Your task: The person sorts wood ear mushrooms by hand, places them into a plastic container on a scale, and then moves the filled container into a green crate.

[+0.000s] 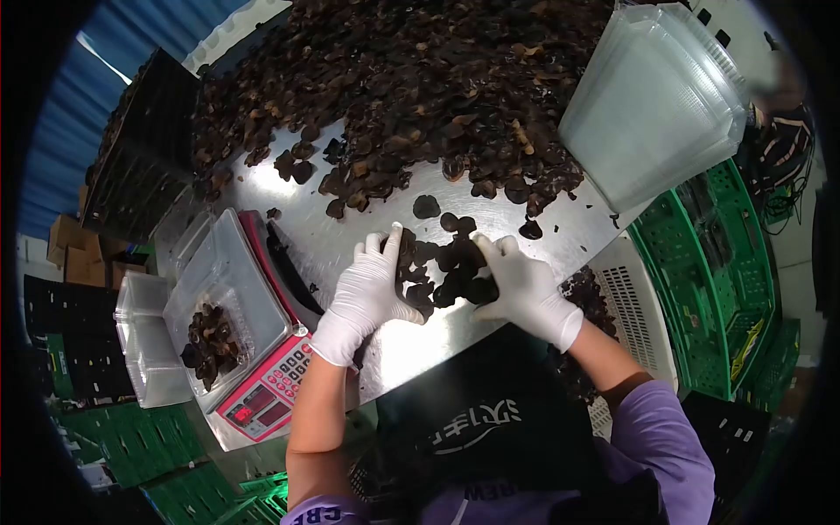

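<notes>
Both my hands wear white gloves and rest on the metal table around a small group of dark, flat mushroom-like pieces (446, 258). My left hand (372, 284) touches the group's left side, thumb and fingers apart. On the right side, my right hand (525, 289) has its fingers spread against the pieces. Neither hand is closed round anything. Beyond them a large heap of the same dark pieces (420, 96) covers the back of the table. To the left, a red scale (271, 385) carries a clear plastic tray (249, 297) with some pieces in it.
Stacked clear containers (656, 105) stand at the back right, and more clear trays (144, 337) sit left of the scale. A white perforated basket (634, 306) and green crates (700, 271) are on the right. Black stacked trays (144, 149) stand at the left.
</notes>
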Available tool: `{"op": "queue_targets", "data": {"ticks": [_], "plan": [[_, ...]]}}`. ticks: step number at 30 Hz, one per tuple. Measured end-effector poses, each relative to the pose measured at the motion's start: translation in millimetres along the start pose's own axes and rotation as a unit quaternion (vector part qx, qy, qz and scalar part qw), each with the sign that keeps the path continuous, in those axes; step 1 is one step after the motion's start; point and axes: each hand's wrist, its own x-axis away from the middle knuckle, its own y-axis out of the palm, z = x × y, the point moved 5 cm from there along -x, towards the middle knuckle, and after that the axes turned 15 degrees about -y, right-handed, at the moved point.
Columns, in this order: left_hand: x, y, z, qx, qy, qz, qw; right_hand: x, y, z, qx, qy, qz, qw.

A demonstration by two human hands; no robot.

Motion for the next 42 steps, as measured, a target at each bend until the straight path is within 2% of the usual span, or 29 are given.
{"op": "queue_targets", "data": {"ticks": [2, 6, 9, 11, 13, 14, 15, 16, 17, 20, 21, 23, 24, 25, 26, 27, 28, 30, 32, 33, 35, 38, 40, 42], "plan": [[6, 6, 10, 0.013, -0.002, 0.004, 1.0, -4, 11, -8, 0.007, -0.013, 0.013, 1.0], [10, 21, 18, 0.152, -0.015, 0.079, 0.985, -22, 21, -17, -0.01, -0.031, 0.048, 0.998], [10, 27, 25, 0.225, -0.041, 0.045, 0.972, -25, 29, -16, -0.001, -0.066, 0.105, 0.992], [8, 29, 29, 0.284, -0.004, 0.082, 0.955, -24, 20, -23, -0.044, -0.07, 0.136, 0.987], [1, 51, 29, 0.304, 0.08, 0.224, 0.922, -22, 25, -14, -0.098, -0.105, 0.175, 0.974], [16, 39, 32, 0.327, 0.058, 0.24, 0.912, -26, 20, -18, -0.092, -0.032, 0.116, 0.988], [20, 35, 34, 0.346, 0.026, 0.165, 0.923, -23, 18, -18, -0.095, -0.12, 0.175, 0.973], [12, 51, 27, 0.412, 0.092, 0.185, 0.887, -26, 17, -18, -0.139, -0.122, 0.164, 0.969], [20, 43, 27, 0.412, 0.088, 0.191, 0.886, -27, 20, -18, -0.12, -0.099, 0.155, 0.975], [52, 4, 11, 0.407, 0.026, 0.186, 0.894, -30, 6, -61, -0.046, -0.19, 0.186, 0.963], [65, -10, 3, 0.409, 0.025, 0.19, 0.892, -30, -3, -86, -0.063, -0.203, 0.182, 0.96], [98, -50, -27, 0.385, 0.021, 0.294, 0.874, -42, -17, -137, -0.049, -0.245, 0.175, 0.952], [116, -67, -42, 0.379, 0.003, 0.313, 0.871, -50, -18, -162, -0.055, -0.286, 0.185, 0.938], [130, -77, -62, 0.371, 0.034, 0.35, 0.86, -59, -20, -187, -0.077, -0.352, 0.181, 0.915], [149, -98, -79, 0.314, 0.019, 0.392, 0.865, -70, -17, -211, -0.068, -0.35, 0.158, 0.921], [159, -106, -99, 0.311, -0.059, 0.37, 0.873, -82, -14, -235, -0.098, -0.381, 0.138, 0.909], [172, -115, -117, 0.295, -0.086, 0.383, 0.871, -94, -6, -254, -0.132, -0.411, 0.144, 0.89], [180, -124, -156, 0.26, -0.092, 0.386, 0.88, -119, 9, -292, -0.068, -0.363, 0.07, 0.927], [178, -123, -193, 0.254, -0.147, 0.338, 0.894, -138, 25, -317, -0.006, -0.378, 0.029, 0.925], [177, -122, -205, 0.255, -0.146, 0.342, 0.893, -145, 30, -324, -0.003, -0.381, 0.03, 0.924], [169, -113, -224, 0.238, -0.171, 0.273, 0.917, -157, 46, -332, 0.077, -0.361, -0.051, 0.928], [170, -109, -231, 0.222, -0.164, 0.259, 0.926, -150, 48, -326, 0.108, -0.374, -0.019, 0.921], [174, -111, -232, 0.187, -0.171, 0.268, 0.93, -140, 41, -320, 0.11, -0.367, -0.041, 0.923], [180, -113, -233, 0.148, -0.178, 0.275, 0.933, -128, 32, -313, 0.078, -0.407, 0.013, 0.91]]}}
